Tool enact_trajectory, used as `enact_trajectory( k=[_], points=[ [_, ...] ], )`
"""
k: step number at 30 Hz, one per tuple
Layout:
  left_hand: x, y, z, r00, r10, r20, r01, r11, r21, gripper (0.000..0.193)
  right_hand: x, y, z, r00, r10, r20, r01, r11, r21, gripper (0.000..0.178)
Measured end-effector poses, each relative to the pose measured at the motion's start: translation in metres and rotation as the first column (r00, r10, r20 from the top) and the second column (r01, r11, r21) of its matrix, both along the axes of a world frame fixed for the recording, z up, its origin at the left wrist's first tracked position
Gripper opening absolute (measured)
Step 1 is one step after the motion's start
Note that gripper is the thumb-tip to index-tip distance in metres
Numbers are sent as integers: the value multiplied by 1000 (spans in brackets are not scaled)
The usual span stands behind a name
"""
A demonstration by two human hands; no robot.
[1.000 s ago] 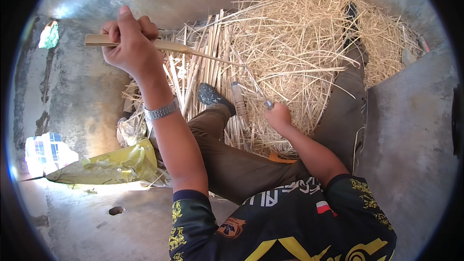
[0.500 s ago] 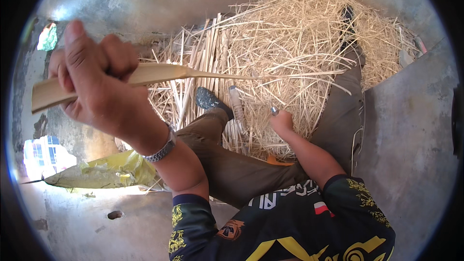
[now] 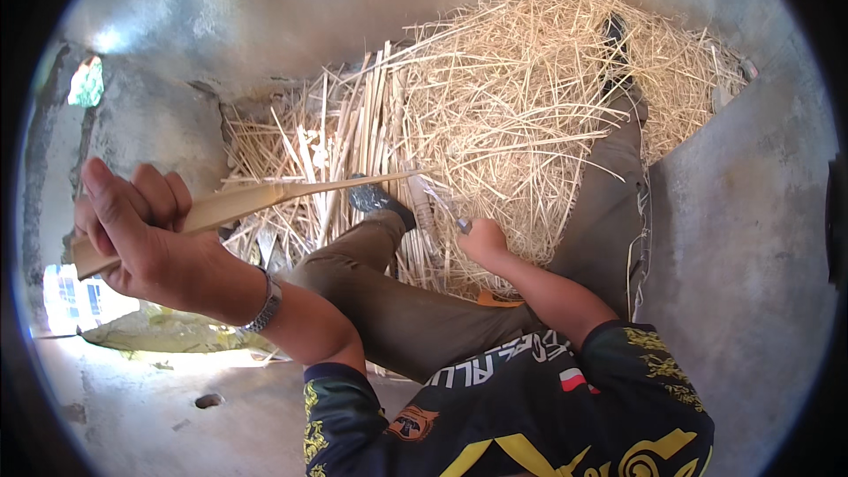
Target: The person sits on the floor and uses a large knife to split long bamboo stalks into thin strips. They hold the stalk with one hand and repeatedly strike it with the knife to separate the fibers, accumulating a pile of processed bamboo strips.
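My left hand (image 3: pixel 146 225) is closed around the wide end of a pale bamboo piece (image 3: pixel 256 197), its thumb pointing up. From the fist the piece reaches right and narrows to a thin tip above the straw. My right hand (image 3: pixel 486 243) grips a knife (image 3: pixel 463 224) by its handle, most of which the fingers hide. A metal collar shows above the fist, and the thin blade slants up and left toward the bamboo's tip. Whether blade and bamboo touch, I cannot tell.
A heap of straw-like shavings (image 3: pixel 512 79) spreads between my legs. Long split strips (image 3: pixel 375 106) lie left of it, beside my dark shoe (image 3: pixel 380 197). A wrapped stick (image 3: pixel 424 216) rests near that foot. Grey walls (image 3: pixel 742 238) surround me, and a yellowish sack (image 3: pixel 177 331) lies at left.
My left hand has come down and slightly left with the bamboo piece, pulling its thin tip leftward. My right hand has shifted left and a little lower, and the knife's blade now shows.
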State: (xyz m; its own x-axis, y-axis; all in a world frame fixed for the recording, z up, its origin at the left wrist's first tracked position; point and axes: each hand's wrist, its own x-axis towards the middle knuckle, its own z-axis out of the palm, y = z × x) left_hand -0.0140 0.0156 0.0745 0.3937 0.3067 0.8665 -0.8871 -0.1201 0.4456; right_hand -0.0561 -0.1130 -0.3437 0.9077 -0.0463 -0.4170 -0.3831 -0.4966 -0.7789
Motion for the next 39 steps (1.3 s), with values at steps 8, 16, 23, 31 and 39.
enact_trajectory(
  k=[8,16,23,31,39],
  points=[
    [-39,76,18,984,63,168,-92,981,170,18,3,-10,-15,981,-30,-190,15,996,-83,20],
    [0,40,16,983,167,-70,-172,982,-71,41,-2,-3,49,973,163,164,-167,986,5,24],
    [41,18,-11,979,-121,-167,127,992,26,32,-4,-10,10,996,28,83,-26,999,-23,23],
    [107,40,-98,359,-677,-642,903,427,54,38,2,-5,1,998,-22,65,22,1000,-6,29],
    [97,21,-128,311,-795,-521,812,507,-290,81,2,-4,6,993,-64,98,54,994,96,31]
  ],
)
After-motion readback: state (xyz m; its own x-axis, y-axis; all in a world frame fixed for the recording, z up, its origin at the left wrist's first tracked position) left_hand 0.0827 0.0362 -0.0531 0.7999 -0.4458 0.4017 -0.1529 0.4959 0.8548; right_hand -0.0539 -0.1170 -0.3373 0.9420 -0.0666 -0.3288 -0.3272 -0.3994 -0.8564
